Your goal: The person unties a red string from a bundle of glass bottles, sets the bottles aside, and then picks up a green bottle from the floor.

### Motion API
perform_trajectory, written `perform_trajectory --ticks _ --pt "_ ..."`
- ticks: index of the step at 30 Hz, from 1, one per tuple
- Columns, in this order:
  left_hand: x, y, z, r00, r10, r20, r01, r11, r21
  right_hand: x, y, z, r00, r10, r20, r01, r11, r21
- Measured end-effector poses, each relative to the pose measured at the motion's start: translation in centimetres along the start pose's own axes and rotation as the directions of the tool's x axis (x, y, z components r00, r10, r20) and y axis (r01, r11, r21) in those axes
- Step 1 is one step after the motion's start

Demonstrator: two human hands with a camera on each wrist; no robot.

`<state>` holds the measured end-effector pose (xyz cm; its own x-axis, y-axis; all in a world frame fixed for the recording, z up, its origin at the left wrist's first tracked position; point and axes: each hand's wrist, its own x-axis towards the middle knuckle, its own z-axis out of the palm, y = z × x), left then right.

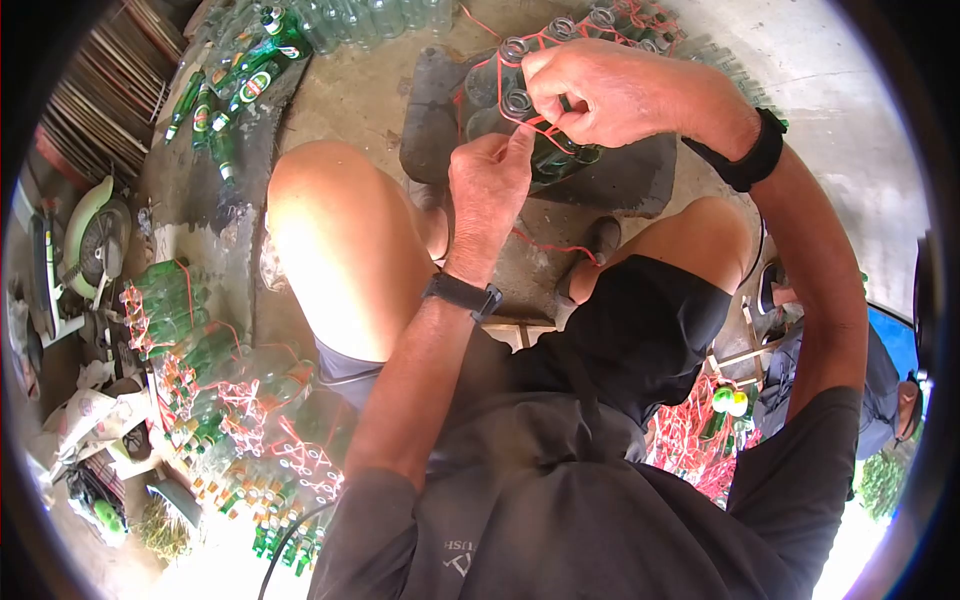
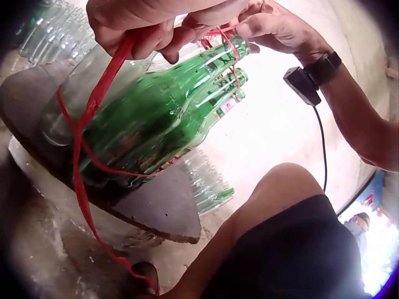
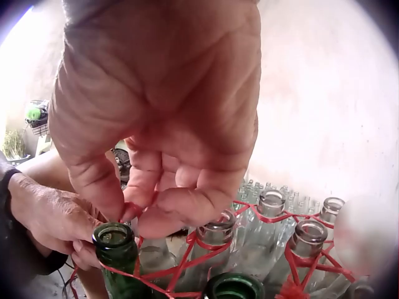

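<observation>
A cluster of green bottles and clear bottles stands upright on a dark slab, red plastic string looped round their necks. At the near side of the cluster my left hand grips the red string; in the left wrist view a strip hangs from its fingers down to the floor. My right hand reaches over the bottle tops, thumb and fingertips pinching the string beside a green bottle neck. In the right wrist view, my left fingers touch that same neck from behind.
Loose green bottles lie at the upper left, near rows of clear bottles. Tied bottle bundles crowd the lower left, beyond which a wheel shows. Tangled red string and another person are to the right.
</observation>
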<state>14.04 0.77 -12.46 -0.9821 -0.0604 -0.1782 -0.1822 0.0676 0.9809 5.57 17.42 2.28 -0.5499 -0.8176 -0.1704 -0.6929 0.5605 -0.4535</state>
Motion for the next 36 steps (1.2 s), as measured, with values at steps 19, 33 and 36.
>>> perform_trajectory --ticks 19,33,36 --pt "-0.5 1.4 0.2 0.999 0.045 0.000 -0.045 0.999 -0.017 -1.5 -0.2 0.2 0.994 -0.037 -0.107 -0.006 0.929 -0.370" --pt "-0.9 2.2 -0.5 0.998 0.064 0.003 -0.064 0.996 0.055 -1.9 1.3 -0.8 0.995 -0.007 -0.102 -0.031 0.931 -0.365" --pt "-0.8 2.1 -0.6 0.999 0.031 0.011 -0.032 0.998 0.052 -1.9 1.6 -0.6 0.991 -0.009 -0.136 -0.014 0.986 -0.168"
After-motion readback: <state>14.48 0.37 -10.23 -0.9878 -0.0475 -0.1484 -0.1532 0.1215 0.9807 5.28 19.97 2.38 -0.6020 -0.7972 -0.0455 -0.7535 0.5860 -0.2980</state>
